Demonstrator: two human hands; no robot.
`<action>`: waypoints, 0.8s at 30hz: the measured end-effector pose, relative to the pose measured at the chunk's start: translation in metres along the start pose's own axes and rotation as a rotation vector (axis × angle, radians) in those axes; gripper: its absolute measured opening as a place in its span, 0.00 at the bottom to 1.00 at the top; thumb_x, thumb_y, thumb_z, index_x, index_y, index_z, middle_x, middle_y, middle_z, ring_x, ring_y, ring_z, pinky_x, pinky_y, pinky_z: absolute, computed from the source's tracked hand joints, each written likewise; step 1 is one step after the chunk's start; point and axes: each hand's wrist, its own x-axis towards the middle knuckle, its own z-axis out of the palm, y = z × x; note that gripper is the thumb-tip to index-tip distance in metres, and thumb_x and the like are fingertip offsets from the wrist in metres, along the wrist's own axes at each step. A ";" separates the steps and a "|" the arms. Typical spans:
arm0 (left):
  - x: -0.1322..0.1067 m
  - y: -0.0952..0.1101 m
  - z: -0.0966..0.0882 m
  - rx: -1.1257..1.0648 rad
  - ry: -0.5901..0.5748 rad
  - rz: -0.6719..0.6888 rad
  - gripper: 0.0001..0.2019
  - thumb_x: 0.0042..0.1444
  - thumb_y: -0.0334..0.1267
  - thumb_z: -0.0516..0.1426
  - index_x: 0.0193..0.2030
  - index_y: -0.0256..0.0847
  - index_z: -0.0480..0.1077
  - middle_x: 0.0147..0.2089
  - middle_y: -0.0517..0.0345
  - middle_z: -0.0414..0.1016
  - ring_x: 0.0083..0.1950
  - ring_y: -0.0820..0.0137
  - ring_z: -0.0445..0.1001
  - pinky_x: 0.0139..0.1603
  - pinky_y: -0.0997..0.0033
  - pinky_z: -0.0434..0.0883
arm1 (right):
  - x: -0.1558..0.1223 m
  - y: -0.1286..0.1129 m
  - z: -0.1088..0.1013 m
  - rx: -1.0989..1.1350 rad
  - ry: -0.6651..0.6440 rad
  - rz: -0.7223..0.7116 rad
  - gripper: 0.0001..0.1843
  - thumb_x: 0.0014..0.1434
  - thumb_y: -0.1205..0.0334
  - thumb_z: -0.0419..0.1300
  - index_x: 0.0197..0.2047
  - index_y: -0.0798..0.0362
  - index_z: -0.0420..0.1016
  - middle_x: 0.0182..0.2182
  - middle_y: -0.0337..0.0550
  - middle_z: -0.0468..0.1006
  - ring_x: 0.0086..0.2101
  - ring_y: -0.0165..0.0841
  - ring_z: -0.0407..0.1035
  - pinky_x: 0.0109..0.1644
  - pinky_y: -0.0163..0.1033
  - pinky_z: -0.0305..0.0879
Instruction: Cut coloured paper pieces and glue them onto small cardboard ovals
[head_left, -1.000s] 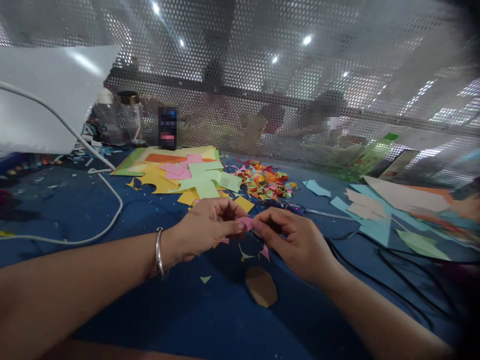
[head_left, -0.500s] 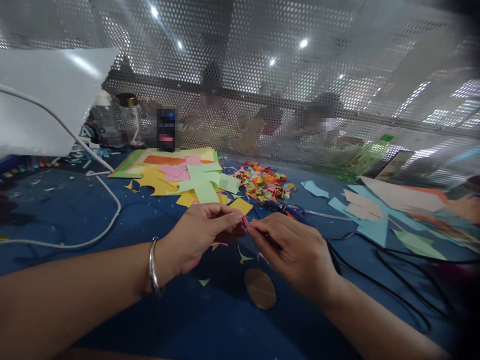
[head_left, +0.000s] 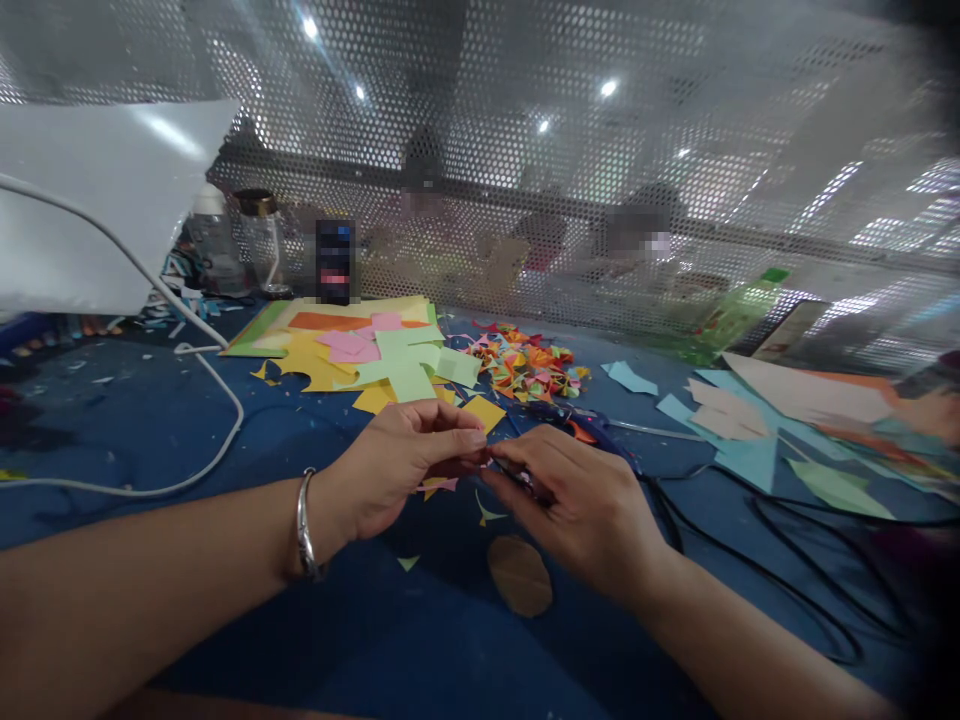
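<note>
My left hand (head_left: 420, 455), with a silver bangle at its wrist, is closed in a pinch on a small pink piece of paper (head_left: 486, 461), mostly hidden by the fingers. Right up against it, my right hand (head_left: 574, 490) is closed too. Something thin and dark shows between its thumb and fingers, too covered to name. Below the hands, a brown oval of card (head_left: 520, 576) lies on the blue table (head_left: 360, 640). Paper scraps, among them a green triangle (head_left: 408, 563), are scattered near it. Just beyond my fingers sits a yellow paper square (head_left: 484, 411).
Behind my hands are colored sheets (head_left: 405, 365) and a heap of small folded papers (head_left: 532, 365). Blue and pale papers (head_left: 750, 430) and black cables (head_left: 787, 560) lie right. A white cable (head_left: 225, 400) loops left. A perforated screen (head_left: 480, 150) stands behind.
The fingertips of both hands have closed in tighter, so less of the pink paper shows. My right hand has shifted slightly left.
</note>
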 end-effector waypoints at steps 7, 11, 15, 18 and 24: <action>-0.001 0.003 -0.001 0.057 -0.012 0.024 0.09 0.48 0.34 0.66 0.35 0.37 0.73 0.33 0.57 0.77 0.33 0.74 0.74 0.36 0.73 0.68 | 0.001 0.000 -0.002 0.083 0.024 0.079 0.08 0.66 0.60 0.58 0.39 0.52 0.77 0.31 0.43 0.79 0.30 0.31 0.73 0.33 0.35 0.67; -0.001 0.001 -0.002 0.128 -0.039 0.065 0.10 0.49 0.37 0.66 0.37 0.37 0.73 0.33 0.59 0.75 0.32 0.76 0.72 0.34 0.74 0.68 | 0.000 0.002 -0.002 0.124 -0.004 0.117 0.07 0.66 0.61 0.57 0.39 0.53 0.76 0.31 0.43 0.78 0.30 0.31 0.72 0.35 0.35 0.67; -0.001 0.000 -0.001 0.198 -0.042 0.116 0.10 0.50 0.38 0.65 0.37 0.37 0.72 0.32 0.60 0.74 0.32 0.75 0.71 0.34 0.74 0.68 | -0.002 0.003 -0.001 0.141 -0.009 0.124 0.07 0.67 0.61 0.57 0.40 0.52 0.76 0.31 0.43 0.78 0.30 0.31 0.72 0.34 0.35 0.66; -0.001 0.000 -0.001 0.227 -0.051 0.142 0.09 0.50 0.37 0.64 0.36 0.37 0.72 0.31 0.60 0.73 0.31 0.75 0.70 0.34 0.74 0.68 | -0.001 0.002 -0.001 0.144 -0.017 0.140 0.07 0.67 0.62 0.56 0.40 0.52 0.76 0.31 0.43 0.78 0.30 0.31 0.72 0.34 0.36 0.66; 0.001 -0.002 -0.004 0.250 -0.094 0.174 0.11 0.49 0.40 0.66 0.37 0.38 0.73 0.31 0.59 0.74 0.33 0.74 0.71 0.35 0.72 0.68 | 0.001 0.000 -0.002 0.120 0.019 0.132 0.07 0.66 0.66 0.56 0.40 0.53 0.76 0.30 0.43 0.77 0.30 0.31 0.72 0.34 0.35 0.67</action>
